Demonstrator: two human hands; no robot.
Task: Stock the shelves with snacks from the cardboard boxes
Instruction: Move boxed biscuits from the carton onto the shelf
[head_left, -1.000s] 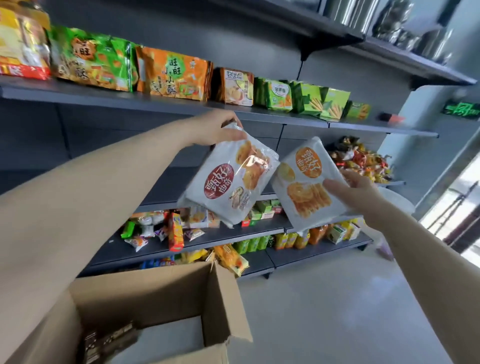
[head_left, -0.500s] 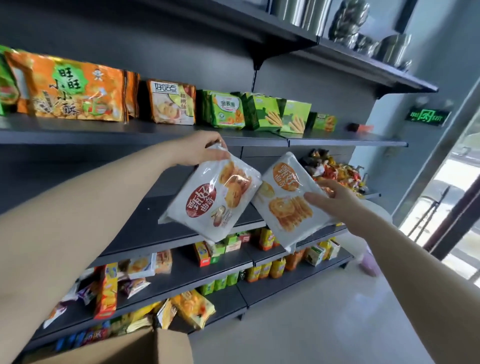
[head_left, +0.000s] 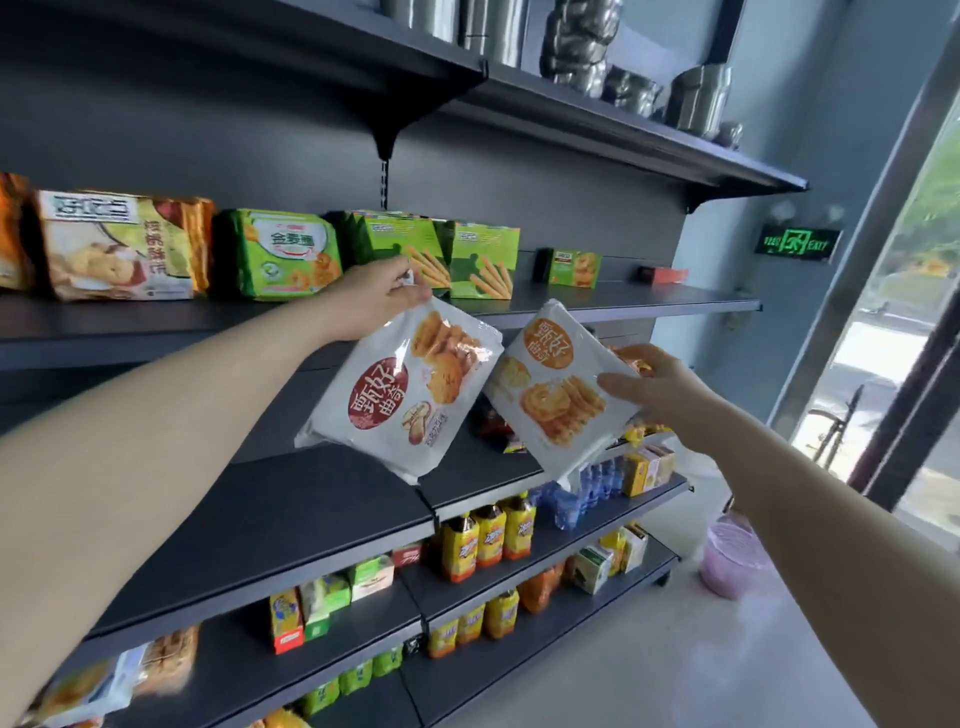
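My left grip pinches the top corner of the red-labelled cookie bag, which hangs tilted in front of the bare middle shelf. My right grip holds the orange-labelled cookie bag by its right side, fingers across its front. The bags are side by side in the air, just below the upper shelf carrying green biscuit-stick boxes.
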